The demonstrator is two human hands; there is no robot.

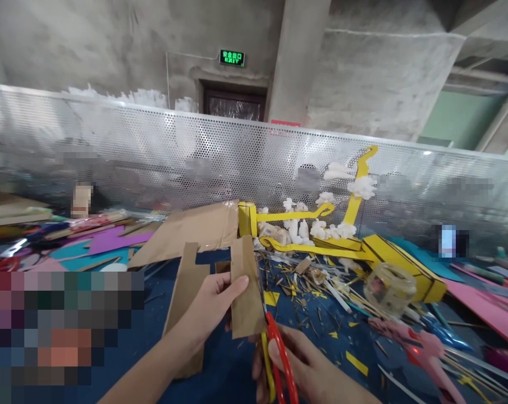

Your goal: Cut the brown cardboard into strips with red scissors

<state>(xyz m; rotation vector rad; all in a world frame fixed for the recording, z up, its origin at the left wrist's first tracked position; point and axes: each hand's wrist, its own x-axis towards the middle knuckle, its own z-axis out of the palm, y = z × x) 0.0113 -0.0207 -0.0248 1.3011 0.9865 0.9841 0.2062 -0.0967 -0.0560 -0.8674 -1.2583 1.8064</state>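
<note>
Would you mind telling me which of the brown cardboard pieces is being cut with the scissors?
The small upright strip, pinched in the left hand, with the red-and-yellow scissors in the right hand along its right edge. The larger bent sheet lies untouched behind.

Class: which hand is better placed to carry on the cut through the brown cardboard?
Right: the right hand grips the scissors at the cardboard piece; the left hand only holds it.

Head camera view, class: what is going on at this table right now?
A person is cutting brown cardboard. The left hand holds a cardboard piece upright, while the right hand works red and yellow scissors along its right edge. Behind, on the blue table, stand a yellow paper model with white tufts, a clear jar, coloured paper sheets and many scraps.
</note>
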